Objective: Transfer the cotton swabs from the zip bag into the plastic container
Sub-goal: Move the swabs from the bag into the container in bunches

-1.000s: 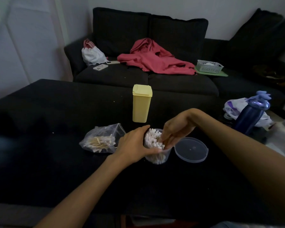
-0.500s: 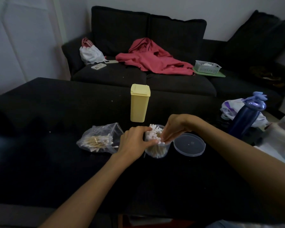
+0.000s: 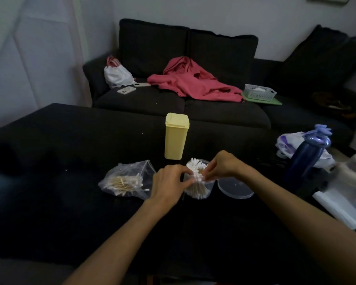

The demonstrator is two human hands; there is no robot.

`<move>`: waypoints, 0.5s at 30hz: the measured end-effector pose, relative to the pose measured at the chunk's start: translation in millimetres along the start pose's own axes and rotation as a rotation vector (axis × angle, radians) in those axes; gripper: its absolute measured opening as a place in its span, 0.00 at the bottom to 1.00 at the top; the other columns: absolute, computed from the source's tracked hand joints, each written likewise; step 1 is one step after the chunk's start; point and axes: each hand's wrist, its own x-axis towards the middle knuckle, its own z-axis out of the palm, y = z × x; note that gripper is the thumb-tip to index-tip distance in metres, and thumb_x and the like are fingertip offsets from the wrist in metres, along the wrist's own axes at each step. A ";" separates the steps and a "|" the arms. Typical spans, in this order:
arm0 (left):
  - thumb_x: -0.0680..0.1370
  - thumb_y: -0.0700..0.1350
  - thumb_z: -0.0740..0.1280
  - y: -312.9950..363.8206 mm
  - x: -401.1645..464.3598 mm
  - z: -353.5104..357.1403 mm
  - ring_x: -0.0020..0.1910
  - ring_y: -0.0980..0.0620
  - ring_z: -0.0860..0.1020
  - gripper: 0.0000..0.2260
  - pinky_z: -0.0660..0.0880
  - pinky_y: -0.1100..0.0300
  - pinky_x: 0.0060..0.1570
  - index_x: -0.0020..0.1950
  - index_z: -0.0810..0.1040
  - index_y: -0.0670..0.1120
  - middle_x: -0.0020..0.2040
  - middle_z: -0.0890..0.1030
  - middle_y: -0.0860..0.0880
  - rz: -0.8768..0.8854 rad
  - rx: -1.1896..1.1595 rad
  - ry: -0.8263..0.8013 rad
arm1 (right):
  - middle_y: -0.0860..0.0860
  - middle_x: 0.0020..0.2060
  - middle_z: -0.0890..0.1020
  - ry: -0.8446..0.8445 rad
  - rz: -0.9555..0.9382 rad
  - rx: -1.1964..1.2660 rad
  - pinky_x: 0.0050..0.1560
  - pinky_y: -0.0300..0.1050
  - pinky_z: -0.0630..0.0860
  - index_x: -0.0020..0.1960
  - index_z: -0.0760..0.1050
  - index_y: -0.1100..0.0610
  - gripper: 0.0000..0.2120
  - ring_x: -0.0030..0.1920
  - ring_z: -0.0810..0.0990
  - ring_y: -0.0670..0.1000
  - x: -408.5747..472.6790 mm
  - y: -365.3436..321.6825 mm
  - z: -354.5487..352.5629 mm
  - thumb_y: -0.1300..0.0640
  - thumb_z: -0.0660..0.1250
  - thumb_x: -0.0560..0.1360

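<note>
Head view: left hand [image 3: 169, 182] and right hand [image 3: 222, 166] both pinch cotton swabs [image 3: 195, 170] standing in clear plastic container [image 3: 197, 190] on black table [image 3: 70, 202]. Zip bag [image 3: 127, 179] left, lid [image 3: 235, 189] right, yellow box [image 3: 176, 138] behind.

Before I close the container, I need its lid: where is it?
In the head view the lid lies flat on the table, right of the container.
</note>
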 end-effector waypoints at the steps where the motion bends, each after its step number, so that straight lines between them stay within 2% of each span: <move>1: 0.74 0.55 0.69 -0.5 0.7 -2.5 0.53 0.58 0.78 0.12 0.77 0.57 0.50 0.57 0.79 0.56 0.55 0.81 0.56 -0.005 -0.004 0.013 | 0.47 0.38 0.82 0.016 -0.005 0.017 0.32 0.29 0.72 0.46 0.82 0.60 0.06 0.37 0.79 0.41 -1.0 1.2 -0.2 0.61 0.74 0.69; 4: 0.74 0.54 0.70 -3.7 -4.5 -21.8 0.54 0.59 0.78 0.12 0.77 0.56 0.53 0.57 0.79 0.57 0.55 0.81 0.58 -0.012 -0.007 0.088 | 0.47 0.34 0.84 0.077 -0.014 0.123 0.34 0.30 0.75 0.48 0.83 0.62 0.08 0.35 0.81 0.41 -4.5 4.2 -1.7 0.61 0.74 0.69; 5: 0.74 0.53 0.70 -6.2 -7.7 -31.4 0.53 0.59 0.78 0.11 0.77 0.57 0.52 0.56 0.80 0.57 0.54 0.81 0.58 -0.022 -0.017 0.121 | 0.48 0.36 0.84 0.125 -0.022 0.142 0.36 0.31 0.76 0.47 0.83 0.61 0.07 0.36 0.82 0.41 -5.8 5.0 -2.3 0.61 0.74 0.69; 7: 0.74 0.52 0.70 -14.8 -17.5 -52.2 0.50 0.62 0.76 0.09 0.75 0.61 0.51 0.54 0.80 0.56 0.51 0.80 0.59 -0.064 -0.044 0.194 | 0.50 0.40 0.84 0.254 -0.048 0.153 0.42 0.36 0.78 0.44 0.82 0.57 0.04 0.40 0.81 0.44 -9.4 5.4 1.4 0.59 0.74 0.69; 10: 0.75 0.51 0.70 -39.0 -35.1 -74.7 0.48 0.62 0.76 0.07 0.72 0.66 0.45 0.53 0.81 0.55 0.49 0.79 0.60 -0.156 -0.080 0.336 | 0.50 0.39 0.84 0.378 -0.154 0.308 0.43 0.38 0.79 0.42 0.81 0.53 0.03 0.40 0.82 0.44 -18.1 -2.6 21.3 0.59 0.74 0.70; 12: 0.75 0.50 0.69 -59.0 -46.6 -80.3 0.46 0.61 0.77 0.07 0.71 0.67 0.40 0.52 0.81 0.54 0.49 0.81 0.59 -0.218 -0.089 0.435 | 0.47 0.40 0.83 0.384 -0.245 0.333 0.45 0.38 0.79 0.44 0.80 0.50 0.04 0.42 0.82 0.43 -23.7 -14.7 43.5 0.58 0.73 0.71; 15: 0.78 0.49 0.66 -84.3 -54.2 -80.0 0.49 0.56 0.79 0.08 0.74 0.59 0.43 0.56 0.80 0.53 0.52 0.82 0.54 -0.313 -0.051 0.455 | 0.45 0.40 0.83 0.343 -0.364 0.328 0.47 0.38 0.80 0.49 0.83 0.53 0.06 0.42 0.81 0.41 -18.3 -31.3 81.4 0.58 0.71 0.73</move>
